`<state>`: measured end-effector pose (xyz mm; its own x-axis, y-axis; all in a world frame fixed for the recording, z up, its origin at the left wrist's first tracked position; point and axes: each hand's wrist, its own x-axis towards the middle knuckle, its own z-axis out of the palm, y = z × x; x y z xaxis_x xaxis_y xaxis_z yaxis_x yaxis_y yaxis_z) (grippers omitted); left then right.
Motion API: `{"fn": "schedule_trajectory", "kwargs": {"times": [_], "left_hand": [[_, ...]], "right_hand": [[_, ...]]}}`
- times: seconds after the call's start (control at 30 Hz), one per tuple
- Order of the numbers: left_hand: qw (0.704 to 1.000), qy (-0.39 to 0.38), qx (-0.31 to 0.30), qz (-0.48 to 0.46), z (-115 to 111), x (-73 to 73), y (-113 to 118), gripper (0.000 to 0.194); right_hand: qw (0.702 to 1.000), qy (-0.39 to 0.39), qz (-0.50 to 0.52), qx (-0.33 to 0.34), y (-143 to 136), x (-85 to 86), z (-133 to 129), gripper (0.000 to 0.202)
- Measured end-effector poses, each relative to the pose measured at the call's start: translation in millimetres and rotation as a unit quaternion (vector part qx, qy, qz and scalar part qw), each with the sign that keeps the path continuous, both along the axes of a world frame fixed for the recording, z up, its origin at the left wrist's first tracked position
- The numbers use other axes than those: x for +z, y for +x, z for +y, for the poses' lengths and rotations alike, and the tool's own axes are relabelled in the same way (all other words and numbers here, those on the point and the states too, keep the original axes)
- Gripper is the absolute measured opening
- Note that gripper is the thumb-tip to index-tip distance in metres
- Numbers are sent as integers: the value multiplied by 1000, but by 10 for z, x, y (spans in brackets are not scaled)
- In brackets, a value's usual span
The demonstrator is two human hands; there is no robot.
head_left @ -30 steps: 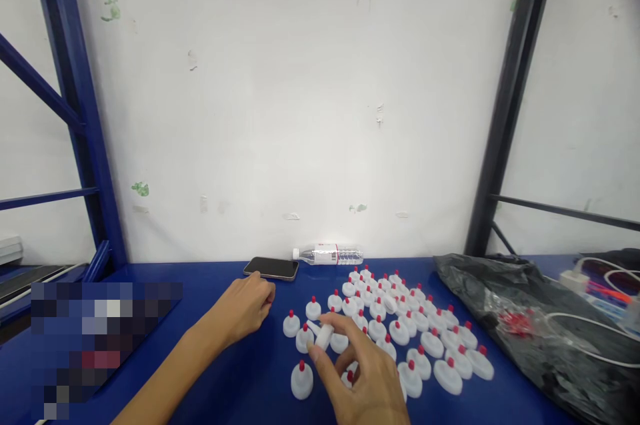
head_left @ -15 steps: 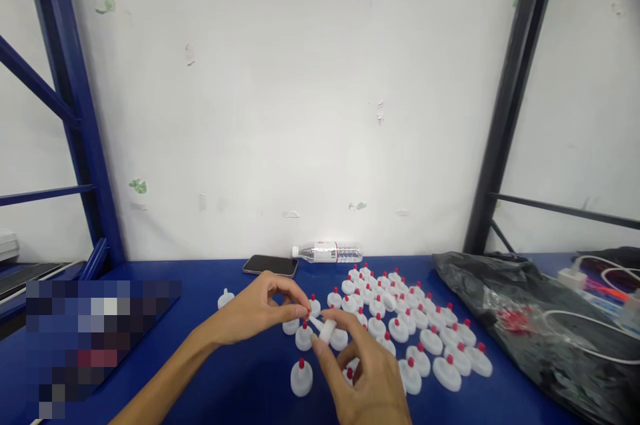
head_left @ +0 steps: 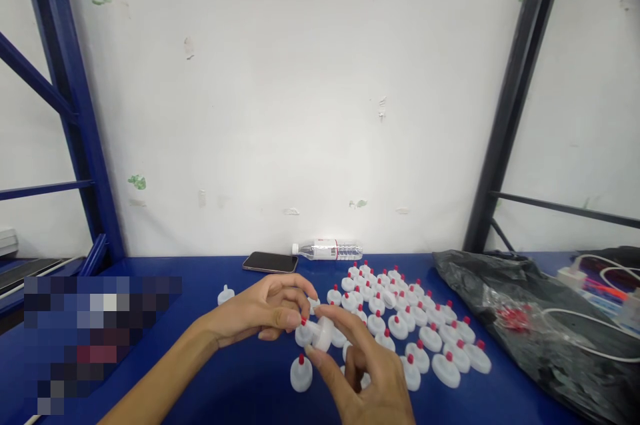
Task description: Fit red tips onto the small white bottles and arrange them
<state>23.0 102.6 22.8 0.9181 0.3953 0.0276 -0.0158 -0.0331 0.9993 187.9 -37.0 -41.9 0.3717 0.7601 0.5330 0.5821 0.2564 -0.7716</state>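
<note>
The white cap (head_left: 323, 334) sits on its side between your 2 hands, its nozzle toward your left fingertips. Your right hand (head_left: 367, 368) pinches its base between thumb and index; your left hand (head_left: 267, 308), wrist angled inward, pinches the red tip (head_left: 303, 322). Beyond your left fingers lies a phone (head_left: 270, 262).

Hands (head_left: 320, 338) nearly meeting, fingertips apparently pinching

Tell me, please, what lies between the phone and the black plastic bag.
Between the phone and the black bag, the head view shows a clear bottle and many red-tipped white pieces.
</note>
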Motion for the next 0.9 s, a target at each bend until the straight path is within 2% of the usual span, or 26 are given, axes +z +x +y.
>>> {"fn": "schedule_trajectory", "kwargs": {"times": [0.1, 0.23, 0.37, 0.47, 0.63, 0.9], "left_hand": [[998, -42, -48, 4, -58, -5, 14, 57], [996, -49, -75, -2, -180, -5, 81, 49], [999, -26, -45, -10, -221, -34, 141, 44], [1000, 4, -23, -12, -193, -62, 160, 43], [998, 50, -28, -14, -187, -60, 144, 35], [995, 96, -7, 14, -196, -31, 123, 42]], "right_hand": [[999, 30, -1, 25, -14, -24, 11, 47], [996, 64, 15, 57, -5, -46, 46, 44], [993, 92, -1, 71, 27, -52, 75, 33], [990, 112, -6, 82, 27, -54, 94, 34], [981, 157, -25, 109, 13, -64, 116, 21], [983, 140, -33, 117, 15, -38, 96, 15]]}}
